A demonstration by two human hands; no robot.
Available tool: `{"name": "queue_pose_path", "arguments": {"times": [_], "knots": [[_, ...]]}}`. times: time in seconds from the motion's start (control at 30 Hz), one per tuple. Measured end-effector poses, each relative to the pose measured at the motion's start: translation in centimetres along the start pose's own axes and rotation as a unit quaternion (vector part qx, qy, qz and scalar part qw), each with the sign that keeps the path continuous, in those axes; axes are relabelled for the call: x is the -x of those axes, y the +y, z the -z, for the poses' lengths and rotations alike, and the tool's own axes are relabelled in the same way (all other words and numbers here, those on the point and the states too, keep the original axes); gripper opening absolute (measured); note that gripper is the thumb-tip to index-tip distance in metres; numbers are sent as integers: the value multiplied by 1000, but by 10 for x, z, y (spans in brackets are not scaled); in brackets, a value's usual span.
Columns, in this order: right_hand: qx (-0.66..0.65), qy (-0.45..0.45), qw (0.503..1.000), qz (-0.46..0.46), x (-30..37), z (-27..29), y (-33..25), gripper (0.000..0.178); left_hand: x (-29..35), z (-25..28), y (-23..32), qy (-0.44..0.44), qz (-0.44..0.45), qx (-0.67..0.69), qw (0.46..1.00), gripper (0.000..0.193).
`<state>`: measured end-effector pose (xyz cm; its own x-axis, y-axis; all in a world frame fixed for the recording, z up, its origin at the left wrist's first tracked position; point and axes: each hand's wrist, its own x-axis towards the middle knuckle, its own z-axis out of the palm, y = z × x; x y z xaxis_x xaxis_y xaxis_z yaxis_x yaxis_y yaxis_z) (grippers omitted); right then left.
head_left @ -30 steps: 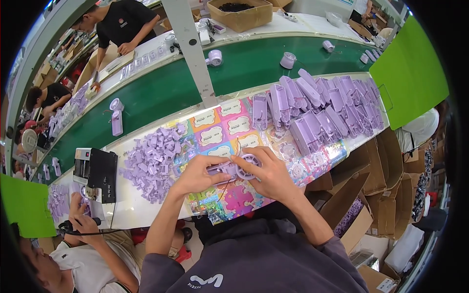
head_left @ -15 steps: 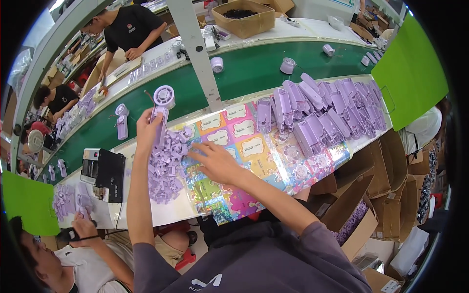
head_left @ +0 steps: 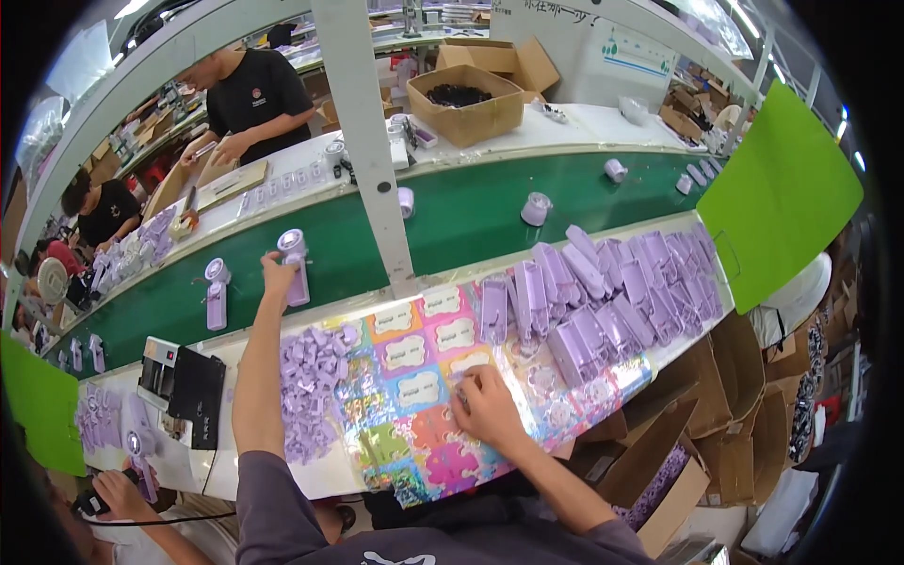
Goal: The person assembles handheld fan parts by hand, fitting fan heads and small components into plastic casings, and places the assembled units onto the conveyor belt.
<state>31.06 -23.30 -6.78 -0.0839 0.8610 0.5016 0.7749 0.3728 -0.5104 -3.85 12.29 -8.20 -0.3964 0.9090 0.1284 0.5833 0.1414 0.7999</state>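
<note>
Over the green conveyor belt, my left hand (head_left: 277, 275) has its fingers closed on the side of a lilac handheld fan (head_left: 297, 282), at the neck below its round head. My right hand (head_left: 486, 407) is low over a colourful printed sheet (head_left: 405, 358), its fingers curled; whatever they may hold is hidden. Left of the sheet lies a heap of small lilac plastic parts (head_left: 311, 391). Beyond my right hand is a pile of lilac fan handle shells (head_left: 621, 287), open sides showing on several.
Another lilac fan (head_left: 217, 294) lies on the green belt (head_left: 471, 212). A black device (head_left: 196, 395) stands left of the small parts. A white post (head_left: 363, 141) rises before the belt. Co-workers (head_left: 254, 99) work across it; another person's hand (head_left: 121, 494) holds a fan at lower left.
My left hand has carried the fan away from above the small parts and onto the belt. My right hand has moved right from the heap's edge, its fingers now curled.
</note>
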Motion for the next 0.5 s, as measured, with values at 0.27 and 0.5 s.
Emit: {"name": "queue_pose_path", "arguments": {"times": [0.27, 0.5], "knots": [[12, -16, 998, -59, -11, 1, 1, 24, 0, -67, 125, 68, -378, -25, 923, 49], [1, -14, 999, -51, -16, -5, -1, 24, -28, -229, 99, -150, -324, -102, 928, 68]]}}
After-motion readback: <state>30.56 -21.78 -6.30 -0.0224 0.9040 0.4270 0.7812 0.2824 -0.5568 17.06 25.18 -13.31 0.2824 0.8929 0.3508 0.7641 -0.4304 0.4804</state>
